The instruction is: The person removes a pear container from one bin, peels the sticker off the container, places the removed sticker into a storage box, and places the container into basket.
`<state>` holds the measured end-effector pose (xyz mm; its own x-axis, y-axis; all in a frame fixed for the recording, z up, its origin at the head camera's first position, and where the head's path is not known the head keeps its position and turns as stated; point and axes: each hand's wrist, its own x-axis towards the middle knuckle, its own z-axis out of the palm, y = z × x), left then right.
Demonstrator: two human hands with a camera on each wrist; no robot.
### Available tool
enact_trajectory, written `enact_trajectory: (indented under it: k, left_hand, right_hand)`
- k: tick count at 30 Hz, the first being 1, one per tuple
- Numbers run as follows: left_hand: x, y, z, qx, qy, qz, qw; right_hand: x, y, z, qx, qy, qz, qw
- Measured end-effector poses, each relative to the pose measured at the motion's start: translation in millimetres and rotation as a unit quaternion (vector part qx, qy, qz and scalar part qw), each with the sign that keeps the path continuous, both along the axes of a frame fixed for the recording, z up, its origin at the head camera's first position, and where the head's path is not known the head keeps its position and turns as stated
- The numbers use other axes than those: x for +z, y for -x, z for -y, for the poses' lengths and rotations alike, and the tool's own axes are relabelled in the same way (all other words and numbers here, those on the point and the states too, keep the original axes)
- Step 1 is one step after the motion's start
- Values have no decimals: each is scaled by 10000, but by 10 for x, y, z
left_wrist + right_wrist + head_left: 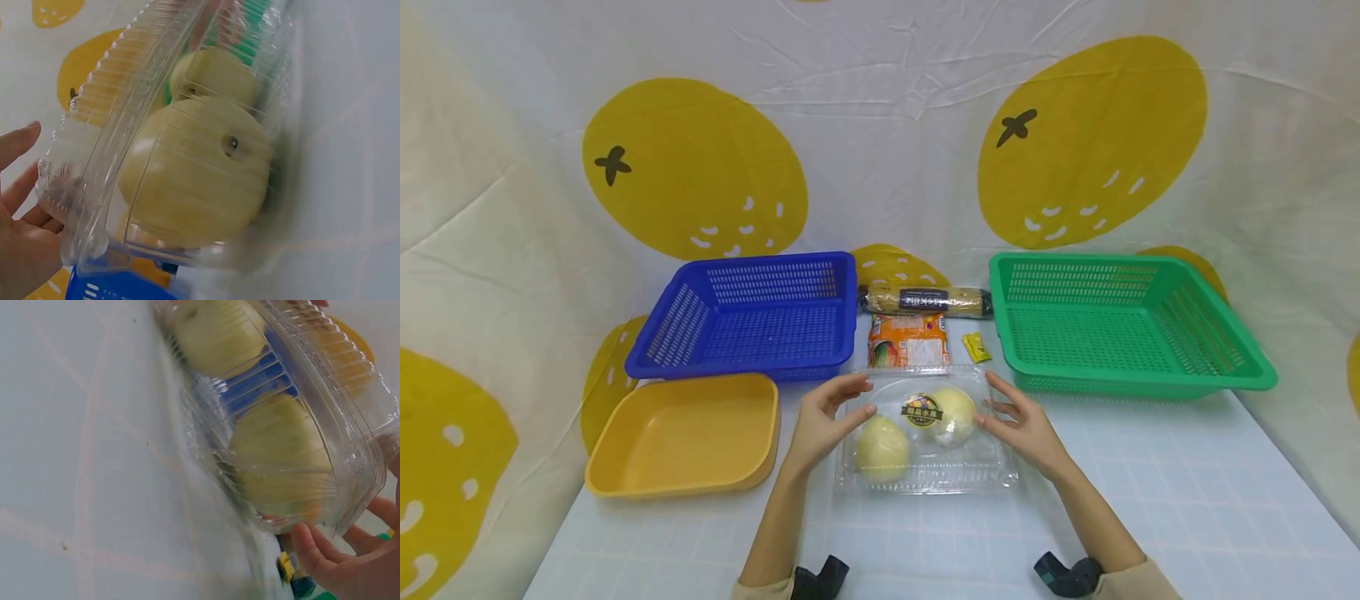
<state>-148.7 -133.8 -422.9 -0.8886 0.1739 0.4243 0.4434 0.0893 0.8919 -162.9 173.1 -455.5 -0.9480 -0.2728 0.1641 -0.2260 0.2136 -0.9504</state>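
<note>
A clear plastic clamshell box [925, 479] with a dark fruit label [921, 410] on its lid lies in front of me. Inside are two round pale yellow-green fruits, one front left [882, 450] and one back right [955, 415]. My left hand [826, 417] holds the box's left side, thumb over the lid; in the left wrist view its fingertips [53, 224] show at the lid's rim. On the opposite side my right hand [1026, 425] grips the box. The right wrist view shows the right thumb [306, 550] against a corner of it.
Behind the box lie an orange packet [910, 340], a small yellow sachet [976, 347] and a long pack of noodles [925, 301]. To the left stand a blue basket [741, 371] and a yellow tub [681, 483]; a green basket [1135, 382] stands on the right.
</note>
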Motion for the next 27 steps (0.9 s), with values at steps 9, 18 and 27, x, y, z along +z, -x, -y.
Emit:
enact_trajectory:
  k: [9, 18, 27]
  left_hand:
    - [106, 218, -195, -1021, 364, 836, 9906]
    - [322, 201, -321, -1318, 914, 804, 9838]
    - [382, 192, -396, -1479, 1220, 602, 9796]
  right_hand:
    - [-10, 9, -3, 62, 179, 72, 9998]
    - [-15, 5, -1, 21, 125, 200, 9997]
    - [-16, 4, 6, 20, 47, 180, 9998]
